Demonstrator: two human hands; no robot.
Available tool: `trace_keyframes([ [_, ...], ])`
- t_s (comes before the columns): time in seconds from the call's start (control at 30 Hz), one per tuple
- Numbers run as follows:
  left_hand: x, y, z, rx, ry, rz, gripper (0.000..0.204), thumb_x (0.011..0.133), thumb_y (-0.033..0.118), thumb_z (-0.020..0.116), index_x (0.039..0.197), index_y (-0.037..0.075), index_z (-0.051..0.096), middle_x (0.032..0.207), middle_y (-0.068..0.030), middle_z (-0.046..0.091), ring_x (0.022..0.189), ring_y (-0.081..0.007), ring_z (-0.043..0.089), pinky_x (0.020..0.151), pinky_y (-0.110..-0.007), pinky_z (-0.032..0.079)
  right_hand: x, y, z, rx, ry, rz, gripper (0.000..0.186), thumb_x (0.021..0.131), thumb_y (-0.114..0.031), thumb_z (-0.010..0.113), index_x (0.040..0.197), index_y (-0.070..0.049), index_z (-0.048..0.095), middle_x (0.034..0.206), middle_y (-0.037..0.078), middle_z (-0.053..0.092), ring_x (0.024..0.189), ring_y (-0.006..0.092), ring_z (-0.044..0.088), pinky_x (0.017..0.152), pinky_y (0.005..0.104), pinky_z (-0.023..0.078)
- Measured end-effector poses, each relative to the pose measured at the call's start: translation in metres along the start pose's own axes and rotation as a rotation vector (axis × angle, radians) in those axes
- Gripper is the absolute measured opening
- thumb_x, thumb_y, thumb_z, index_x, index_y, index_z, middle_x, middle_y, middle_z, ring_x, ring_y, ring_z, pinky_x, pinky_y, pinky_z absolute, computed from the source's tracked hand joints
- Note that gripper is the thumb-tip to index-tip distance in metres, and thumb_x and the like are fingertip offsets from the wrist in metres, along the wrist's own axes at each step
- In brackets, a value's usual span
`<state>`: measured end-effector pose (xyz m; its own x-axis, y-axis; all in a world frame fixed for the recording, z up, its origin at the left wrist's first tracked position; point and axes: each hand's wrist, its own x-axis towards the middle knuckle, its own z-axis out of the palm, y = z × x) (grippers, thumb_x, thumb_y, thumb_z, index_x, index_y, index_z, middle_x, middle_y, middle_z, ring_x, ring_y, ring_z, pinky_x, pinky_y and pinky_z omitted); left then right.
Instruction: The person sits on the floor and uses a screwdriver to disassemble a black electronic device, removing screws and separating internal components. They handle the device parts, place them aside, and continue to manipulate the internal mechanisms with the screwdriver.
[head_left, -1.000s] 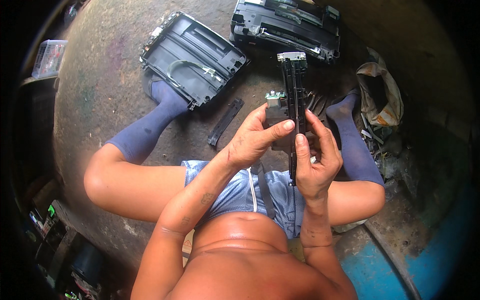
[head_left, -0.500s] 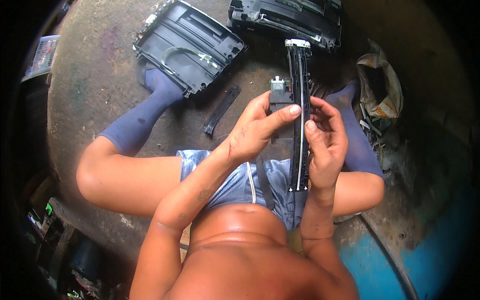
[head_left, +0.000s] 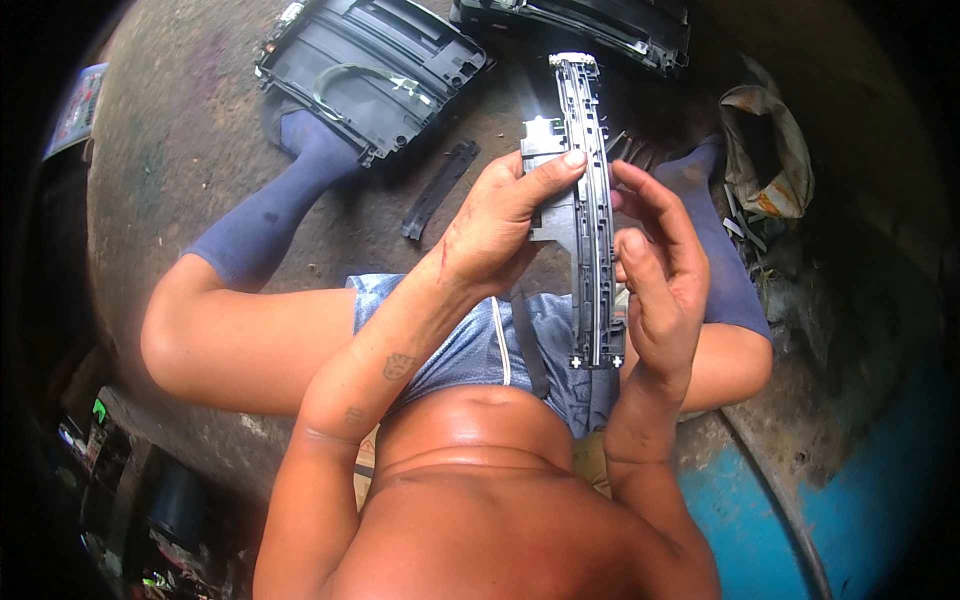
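Note:
A long, narrow black plastic bar (head_left: pixel 592 250), which looks like a scanner carriage, stands lengthwise in front of my belly. A pale strip runs along its length, and a small block with a bright top (head_left: pixel 542 135) juts from its left side. Around its left side closes my left hand (head_left: pixel 500 215), thumb lying on the upper face and fingers hidden below. My right hand (head_left: pixel 660 265) hovers at the right edge, fingers curved and apart. Its fingertips are at or very near the bar; I cannot tell whether they touch.
A black plastic housing tray (head_left: pixel 385 80) with a pale flat cable lies by my left foot. Another black housing (head_left: pixel 600 30) sits at the far side. Between my legs lies a short black strip (head_left: pixel 440 190). An open whitish sack (head_left: pixel 765 150) stands at the right, beside scraps.
The bar has tipped, so more of its ribbed face shows and catches light. My right thumb has come off it, and the right fingers have spread. My left hand keeps its grip.

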<state>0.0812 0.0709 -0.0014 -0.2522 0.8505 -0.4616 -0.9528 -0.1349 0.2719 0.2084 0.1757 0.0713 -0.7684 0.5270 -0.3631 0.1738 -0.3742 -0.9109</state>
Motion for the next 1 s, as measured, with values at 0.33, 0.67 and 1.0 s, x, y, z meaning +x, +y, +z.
trace_keyframes([
  [0.33, 0.013, -0.01, 0.02, 0.806, -0.386, 0.076, 0.076, 0.1, 0.037, 0.065, 0.16, 0.004, 0.031, 0.159, -0.0132, 0.042, 0.147, -0.0285, 0.04, 0.119, -0.046, 0.033, -0.031, -0.002, -0.071, -0.266, 0.234, -0.197, 0.088, 0.086, -0.011, 0.085, 0.155, 0.002, 0.032, 0.136, 0.015, 0.062, 0.11, 0.0166, 0.064, 0.087, 0.0296, 0.054],
  [0.67, 0.091, 0.011, -0.057, 0.866, 0.068, -0.011, 0.063, 0.107, 0.041, 0.052, 0.157, 0.004, 0.038, 0.159, -0.0204, 0.043, 0.145, -0.0332, 0.045, 0.113, -0.045, 0.04, -0.28, 0.086, -0.281, 0.078, 1.556, -0.056, 0.026, 0.104, -0.038, 0.064, 0.108, -0.013, 0.058, 0.079, 0.001, 0.06, 0.054, 0.0115, 0.058, 0.046, 0.0267, 0.049],
  [1.0, 0.085, 0.013, -0.25, 0.772, 0.44, -0.297, 0.057, 0.105, 0.037, 0.056, 0.154, 0.009, 0.044, 0.155, -0.0138, 0.051, 0.134, -0.0271, 0.054, 0.106, -0.044, 0.044, -0.321, 0.382, -0.396, 0.089, 1.563, 0.277, 0.052, 0.096, -0.052, 0.068, 0.123, -0.007, 0.062, 0.09, 0.012, 0.065, 0.065, 0.024, 0.066, 0.051, 0.0361, 0.052],
])
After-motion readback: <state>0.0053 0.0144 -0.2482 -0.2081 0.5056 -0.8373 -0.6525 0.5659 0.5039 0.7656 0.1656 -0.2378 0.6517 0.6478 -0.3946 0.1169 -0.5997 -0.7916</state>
